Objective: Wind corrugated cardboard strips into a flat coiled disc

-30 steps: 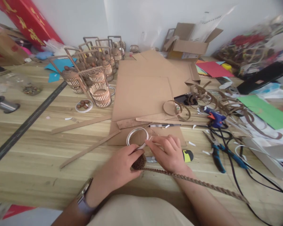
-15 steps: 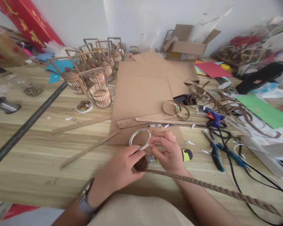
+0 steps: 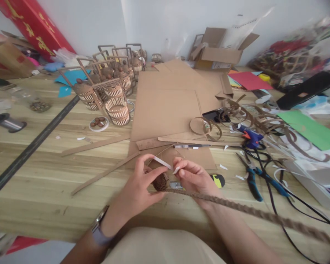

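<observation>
My left hand [image 3: 134, 185] is closed, holding a thin white roll of tape [image 3: 162, 162] between thumb and fingertips, now seen nearly edge-on. The same hand holds a tight coil of brown corrugated cardboard [image 3: 161, 181] below the roll. From the coil a long corrugated strip [image 3: 236, 208] runs right, across my right forearm. My right hand [image 3: 194, 176] pinches near the roll's right edge, a small white tape end [image 3: 176, 170] at its fingertips. A yellow-and-black utility knife [image 3: 217, 180] lies partly hidden beneath my right hand.
Cardboard sheets [image 3: 167, 106] cover the middle of the table. Small woven baskets with handles [image 3: 117, 110] stand back left, near a dish of brown beads [image 3: 99, 123]. At right lie pliers [image 3: 253, 179], a blue glue gun [image 3: 251, 137], black cables and curled brown strips [image 3: 239, 110].
The tape roll has turned from showing its open ring to nearly edge-on. My left fingers have lifted and regripped it, and the coil has shifted slightly left and up.
</observation>
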Demonstrator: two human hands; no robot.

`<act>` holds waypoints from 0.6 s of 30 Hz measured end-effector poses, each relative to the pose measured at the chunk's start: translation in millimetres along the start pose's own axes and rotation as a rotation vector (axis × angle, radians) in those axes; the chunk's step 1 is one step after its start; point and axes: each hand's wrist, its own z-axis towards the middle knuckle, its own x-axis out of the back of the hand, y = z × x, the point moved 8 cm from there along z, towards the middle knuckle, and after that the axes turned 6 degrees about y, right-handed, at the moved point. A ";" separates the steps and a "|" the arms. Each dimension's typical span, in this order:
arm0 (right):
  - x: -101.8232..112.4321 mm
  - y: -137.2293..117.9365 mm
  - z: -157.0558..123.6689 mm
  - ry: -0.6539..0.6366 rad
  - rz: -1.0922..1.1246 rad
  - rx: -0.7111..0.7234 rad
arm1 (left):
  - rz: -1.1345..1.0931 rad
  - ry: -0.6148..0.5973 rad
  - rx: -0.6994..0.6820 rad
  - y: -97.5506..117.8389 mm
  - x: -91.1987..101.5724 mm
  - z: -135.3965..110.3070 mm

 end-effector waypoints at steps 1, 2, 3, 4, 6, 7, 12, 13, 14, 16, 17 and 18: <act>-2.9 3.0 -2.4 0.002 0.037 -0.051 | -0.007 0.009 -0.016 1.1 0.7 0.2; -5.2 5.2 -4.3 0.001 0.069 -0.091 | -0.012 0.016 -0.032 2.4 1.4 0.6; -7.0 6.5 -5.6 -0.003 0.098 -0.117 | -0.015 0.020 -0.051 4.0 2.0 1.1; -7.9 7.5 -6.4 -0.007 0.121 -0.135 | -0.016 0.022 -0.071 5.8 2.4 1.7; -7.9 8.2 -6.7 -0.006 0.146 -0.140 | -0.015 0.019 -0.109 9.6 2.7 2.8; -7.5 8.2 -6.5 -0.004 0.152 -0.132 | -0.011 0.018 -0.124 11.2 2.9 3.2; -9.6 11.9 -7.8 -0.012 0.176 -0.142 | -0.033 0.069 -0.167 15.9 7.0 3.2; -10.4 12.5 -8.4 -0.013 0.179 -0.147 | -0.045 0.081 -0.179 16.7 7.9 2.9; -11.2 12.9 -9.1 -0.012 0.179 -0.149 | -0.055 0.091 -0.190 17.3 8.5 2.5; -12.4 13.5 -10.6 -0.002 0.178 -0.152 | -0.057 0.099 -0.209 18.3 8.7 2.2; -13.0 13.5 -11.5 0.004 0.179 -0.151 | -0.050 0.101 -0.213 18.5 8.6 2.2; -13.5 13.2 -12.3 0.012 0.180 -0.147 | -0.043 0.102 -0.216 18.7 8.6 2.2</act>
